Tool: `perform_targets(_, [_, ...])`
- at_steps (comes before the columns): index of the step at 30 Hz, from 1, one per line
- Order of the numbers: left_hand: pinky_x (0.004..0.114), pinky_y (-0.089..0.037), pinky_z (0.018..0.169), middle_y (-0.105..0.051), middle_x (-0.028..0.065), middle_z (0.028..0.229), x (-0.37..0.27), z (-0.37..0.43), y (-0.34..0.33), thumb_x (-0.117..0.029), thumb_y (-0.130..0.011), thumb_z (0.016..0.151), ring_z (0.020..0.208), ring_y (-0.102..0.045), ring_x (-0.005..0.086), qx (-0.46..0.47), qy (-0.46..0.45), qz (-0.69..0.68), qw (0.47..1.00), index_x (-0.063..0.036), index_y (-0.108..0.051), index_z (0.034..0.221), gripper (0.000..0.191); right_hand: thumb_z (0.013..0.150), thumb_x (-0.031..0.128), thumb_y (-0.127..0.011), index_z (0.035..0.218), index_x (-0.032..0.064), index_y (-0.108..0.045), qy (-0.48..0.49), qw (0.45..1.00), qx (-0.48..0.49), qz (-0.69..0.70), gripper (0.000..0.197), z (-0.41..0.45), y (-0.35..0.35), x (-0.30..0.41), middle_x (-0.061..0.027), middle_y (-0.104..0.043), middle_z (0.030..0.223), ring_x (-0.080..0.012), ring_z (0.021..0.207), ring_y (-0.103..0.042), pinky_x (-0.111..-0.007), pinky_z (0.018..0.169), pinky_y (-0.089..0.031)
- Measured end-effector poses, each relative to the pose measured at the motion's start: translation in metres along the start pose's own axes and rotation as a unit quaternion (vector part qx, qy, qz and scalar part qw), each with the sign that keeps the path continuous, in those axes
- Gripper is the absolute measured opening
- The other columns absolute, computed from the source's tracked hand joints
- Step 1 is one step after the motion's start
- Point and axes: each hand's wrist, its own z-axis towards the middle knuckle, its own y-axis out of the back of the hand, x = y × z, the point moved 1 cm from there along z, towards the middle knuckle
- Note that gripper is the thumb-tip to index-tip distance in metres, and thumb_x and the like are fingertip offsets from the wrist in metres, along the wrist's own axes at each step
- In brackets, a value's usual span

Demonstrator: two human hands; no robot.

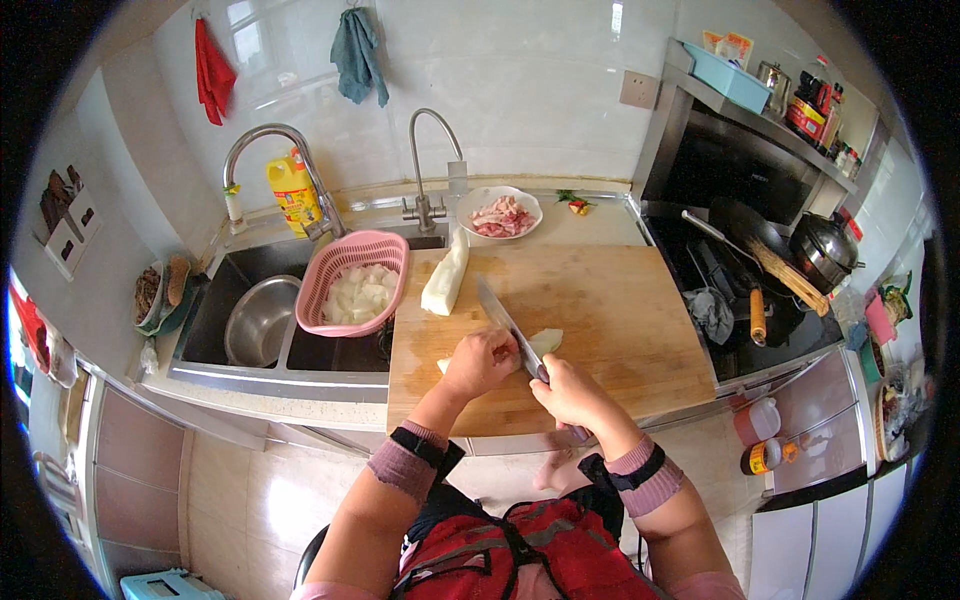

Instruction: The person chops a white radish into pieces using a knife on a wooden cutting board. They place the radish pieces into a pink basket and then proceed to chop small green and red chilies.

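Observation:
My right hand (pixel 566 391) grips the dark handle of a kitchen knife (pixel 510 324). The blade points away from me and to the left over a wooden cutting board (pixel 622 315). Close against the blade's left side is my left hand (pixel 484 361), its fingers curled; whether anything is under them is hidden. A thin pale slice of peeled gourd (pixel 546 341) lies just right of the blade. A small pale piece (pixel 443 365) shows beside my left wrist. Toward the board's back left rests a long peeled gourd wedge (pixel 448 277).
Left of the board, a pink plastic basket (pixel 307 300) of cut pale pieces sits over the double sink (pixel 225 373), near a steel bowl (pixel 262 322). Behind the board stands a white plate (pixel 463 202) of sliced raw meat. A wok (pixel 750 225) and lidded pot (pixel 823 251) occupy the right-hand stove.

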Motion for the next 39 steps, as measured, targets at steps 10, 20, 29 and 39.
perform_targets(10, [0.034, -0.051, 0.065, -0.064, 0.0128, 0.077, 0.004, -0.007, 0.005, -0.007, -0.066, 0.073, 0.071, -0.065, 0.0251, 0.010, 0.038, -0.025, 0.999, -0.0037, -0.067, 0.087, 0.015, 0.092, 0.022, -0.055, 0.100, -0.0020, -0.052, 0.041, 0.997, -0.037, 0.060, 0.025, -0.012, 0.019, 0.010, -0.0200, -0.064, 0.073, -0.0289, 0.049, -0.064, -0.041, 0.049, -0.052])
perform_targets(20, [0.037, -0.050, 0.064, -0.061, 0.0109, 0.075, 0.002, -0.005, 0.004, -0.006, -0.066, 0.072, 0.070, -0.061, 0.0285, 0.007, 0.013, -0.038, 0.999, -0.0039, -0.064, 0.082, 0.010, 0.093, 0.021, -0.053, 0.101, -0.0045, -0.052, 0.010, 1.000, 0.010, 0.002, 0.026, 0.005, 0.000, 0.002, -0.0216, -0.064, 0.073, -0.0276, 0.047, -0.063, -0.041, 0.048, -0.051])
perform_targets(29, [0.034, -0.052, 0.068, -0.064, 0.0125, 0.080, 0.004, -0.009, 0.010, -0.008, -0.067, 0.074, 0.073, -0.065, 0.0260, 0.023, 0.047, -0.026, 0.998, -0.0039, -0.067, 0.091, 0.017, 0.093, 0.022, -0.056, 0.097, -0.0011, -0.053, 0.019, 0.997, -0.016, 0.069, 0.024, -0.003, 0.015, 0.005, -0.0143, -0.063, 0.068, -0.0235, 0.046, -0.063, -0.037, 0.044, -0.050])
perform_targets(39, [0.035, -0.052, 0.071, -0.065, 0.0120, 0.083, 0.007, -0.011, 0.013, -0.008, -0.067, 0.072, 0.077, -0.065, 0.0283, 0.030, 0.032, -0.026, 0.999, -0.0043, -0.067, 0.089, 0.017, 0.093, 0.021, -0.052, 0.107, -0.0041, -0.052, 0.003, 0.999, 0.032, 0.003, 0.029, 0.003, 0.007, 0.018, -0.0178, -0.065, 0.072, -0.0252, 0.047, -0.063, -0.040, 0.049, -0.052])
